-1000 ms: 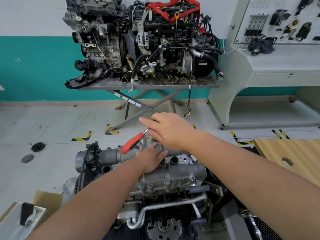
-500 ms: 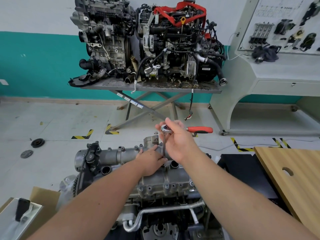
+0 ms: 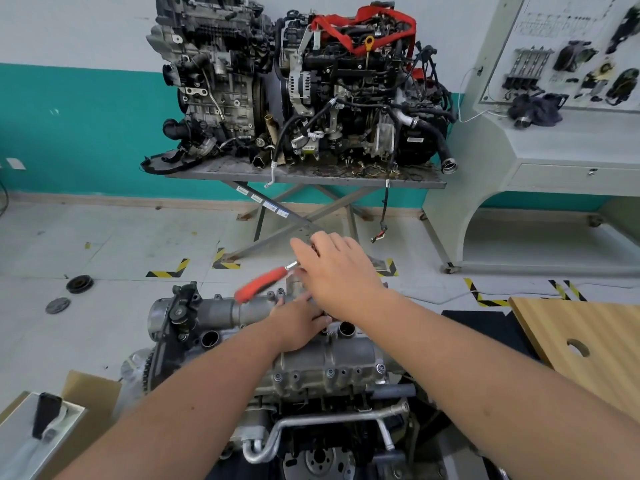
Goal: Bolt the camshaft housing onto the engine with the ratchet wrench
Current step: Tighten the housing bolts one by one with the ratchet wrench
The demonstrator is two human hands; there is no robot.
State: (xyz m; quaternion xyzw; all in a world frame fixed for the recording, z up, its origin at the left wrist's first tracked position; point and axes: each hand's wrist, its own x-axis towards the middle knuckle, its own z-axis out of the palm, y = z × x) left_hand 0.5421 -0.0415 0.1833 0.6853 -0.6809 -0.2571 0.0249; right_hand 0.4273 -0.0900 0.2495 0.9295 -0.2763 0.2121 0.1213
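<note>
- Fingers of the left hand (image 3: 297, 323) lie spread and fairly straight, pressing flat on top of the camshaft housing (image 3: 332, 367) at the centre of the frame; they hold nothing.
- Fingers of the right hand (image 3: 337, 271) are bent down over the head of the ratchet wrench (image 3: 263, 285), just above and right of the left hand; the index finger points to the upper left, and how tightly the others close on the tool is hidden under the hand.
- At the lower left corner, a cardboard box (image 3: 88, 393) sits on the floor with a dark object beside it that is too unclear to name.
- On the floor at middle left lie two dark round discs (image 3: 79, 283).
- Left of centre, the wrench's red handle is motion-blurred and slants down to the left over the housing.
- Below the hands, the engine (image 3: 311, 438) fills the lower centre, the housing sitting on its top with bolt heads visible along its near edge.
- At upper centre, a metal table (image 3: 304, 176) on crossed legs carries two other engines (image 3: 294, 84) against the teal wall.
- At the right edge, a wooden board (image 3: 585, 344) with a round hole lies beside the engine.
- In the upper right, a grey display stand (image 3: 554, 147) bears mounted parts.
</note>
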